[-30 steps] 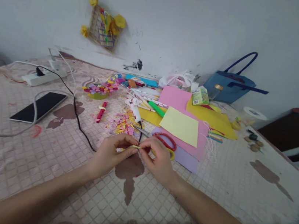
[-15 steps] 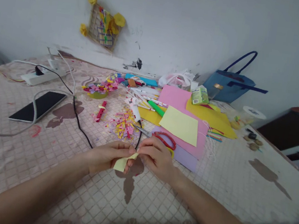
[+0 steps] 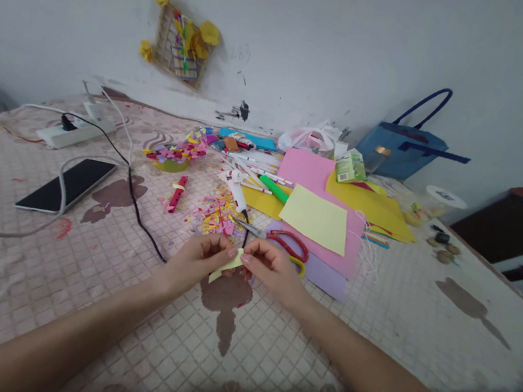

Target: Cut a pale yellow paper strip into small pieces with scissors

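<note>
1. Left hand (image 3: 198, 258): pinched together on a pale yellow strip (image 3: 235, 261), the near end of which projects free below my grip.

2. Right hand (image 3: 276, 271): pinched on the strip's other end, so that I hold it between both hands, over the worktop (image 3: 106, 291).

3. Work done, as far as can be judged: the strip is a separate piece, matching in colour the sheet (image 3: 316, 219) that lies on pink paper (image 3: 305, 164) to my right. Scissors (image 3: 291, 234) lie just beyond my right hand, and a heap of scraps (image 3: 219, 217) beyond my hands suggests much cutting already made. A red piece (image 3: 176, 198) bears a pale band; whether it is finished, I cannot tell.

4. Work outstanding, by my judgement: the strip is partway through handling, fastened to nothing that I can see; my grip hides any crease. The glue gun (image 3: 235, 191) lies unheld beside the scraps, and a large part of the sheet is uncut.

5. Writing: faint figures (image 3: 240, 54) on the wall (image 3: 313, 34), perhaps "289", the last digit uncertain. Print on the green carton (image 3: 350, 167) and on the white lid (image 3: 445, 196) is too small to read; I can make out no brand.
</note>
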The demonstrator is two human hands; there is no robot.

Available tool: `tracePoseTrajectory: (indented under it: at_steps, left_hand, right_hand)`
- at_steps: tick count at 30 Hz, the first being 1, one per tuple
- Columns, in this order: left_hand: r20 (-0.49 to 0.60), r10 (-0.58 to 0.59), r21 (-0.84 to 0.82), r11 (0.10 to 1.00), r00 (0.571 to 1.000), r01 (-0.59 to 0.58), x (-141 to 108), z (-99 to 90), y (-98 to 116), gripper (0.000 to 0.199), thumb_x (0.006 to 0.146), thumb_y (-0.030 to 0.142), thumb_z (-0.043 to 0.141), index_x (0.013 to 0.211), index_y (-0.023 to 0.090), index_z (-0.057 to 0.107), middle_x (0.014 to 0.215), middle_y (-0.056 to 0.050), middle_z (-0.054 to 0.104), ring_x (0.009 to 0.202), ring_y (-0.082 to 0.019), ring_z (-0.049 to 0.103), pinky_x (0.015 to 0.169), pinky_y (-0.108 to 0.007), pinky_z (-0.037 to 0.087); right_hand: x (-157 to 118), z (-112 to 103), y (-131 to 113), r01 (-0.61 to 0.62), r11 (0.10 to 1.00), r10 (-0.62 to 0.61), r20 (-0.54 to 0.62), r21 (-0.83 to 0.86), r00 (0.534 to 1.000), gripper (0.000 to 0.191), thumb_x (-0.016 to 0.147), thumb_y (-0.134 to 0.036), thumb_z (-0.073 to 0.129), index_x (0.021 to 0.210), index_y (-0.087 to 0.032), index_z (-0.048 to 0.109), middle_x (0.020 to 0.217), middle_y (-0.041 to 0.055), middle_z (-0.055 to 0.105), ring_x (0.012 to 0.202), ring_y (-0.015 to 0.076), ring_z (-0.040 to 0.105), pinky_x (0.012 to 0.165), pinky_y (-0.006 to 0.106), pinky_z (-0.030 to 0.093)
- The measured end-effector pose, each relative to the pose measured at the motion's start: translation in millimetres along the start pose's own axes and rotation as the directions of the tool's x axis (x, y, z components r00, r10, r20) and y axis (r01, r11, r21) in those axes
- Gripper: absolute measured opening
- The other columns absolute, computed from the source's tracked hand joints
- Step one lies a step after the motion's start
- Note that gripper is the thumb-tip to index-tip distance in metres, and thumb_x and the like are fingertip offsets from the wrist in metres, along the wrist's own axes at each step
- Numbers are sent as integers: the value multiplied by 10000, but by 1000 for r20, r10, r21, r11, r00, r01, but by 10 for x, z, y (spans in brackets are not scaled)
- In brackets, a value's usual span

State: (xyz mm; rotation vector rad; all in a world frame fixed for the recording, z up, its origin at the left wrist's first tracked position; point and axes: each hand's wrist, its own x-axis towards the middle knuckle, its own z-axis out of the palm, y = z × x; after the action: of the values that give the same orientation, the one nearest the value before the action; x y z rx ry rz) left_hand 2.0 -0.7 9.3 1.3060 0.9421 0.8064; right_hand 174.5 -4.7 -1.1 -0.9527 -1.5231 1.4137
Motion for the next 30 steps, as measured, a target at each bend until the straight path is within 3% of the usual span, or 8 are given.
tracePoseTrajectory:
  at_steps: [5, 10, 15, 22, 30]
  left_hand:
    - [-13, -17, -32, 999, 1000, 16, 8, -27, -14, 325, 798, 455, 533, 771, 138, 596, 673, -13, 620, 583, -109, 538, 538, -211, 395]
    - [73, -89, -49, 994, 993, 93, 12, -72, -31, 267, 774, 404, 594, 766, 137, 595, 612, 18, 602, 494, -71, 504, 466, -177, 352]
    - [151, -59, -156, 984, 987, 83, 28, -83, -53, 207, 766, 322, 622, 850, 135, 597, 782, -46, 685, 704, -145, 640, 699, -278, 475]
    - [219, -3, -124, 992, 976, 30, 34, -90, -58, 199, 747, 251, 635, 913, 144, 612, 885, -79, 700, 805, -173, 650, 758, -306, 484]
    - [169, 17, -129, 992, 985, 6, 59, -75, -80, 197, 748, 245, 630, 916, 149, 590, 857, -64, 699, 795, -168, 653, 735, -300, 483]
  right_hand:
    - [13, -37, 20, -31, 999, 31, 20, 30, 999, 186, 792, -330, 590, 747, -168, 511, 632, -39, 515, 550, 77, 502, 513, 200, 421]
    - [15, -64, 19, -99, 991, 90, 95, 93, 991, 203, 770, -337, 617, 755, -156, 526, 634, -34, 537, 548, 80, 525, 511, 202, 437]
    - [19, -66, 17, -86, 986, 78, 54, 144, 995, 207, 772, -342, 623, 796, -160, 529, 667, -35, 547, 541, 68, 524, 506, 192, 437]
    - [40, -65, 36, -48, 992, 49, -7, 117, 999, 191, 780, -312, 621, 867, -174, 521, 668, -35, 570, 542, 73, 531, 509, 198, 449]
    - [31, -51, 27, -2, 1000, 1, 11, 30, 1000, 179, 801, -300, 595, 892, -183, 494, 702, -31, 562, 580, 80, 532, 533, 211, 440]
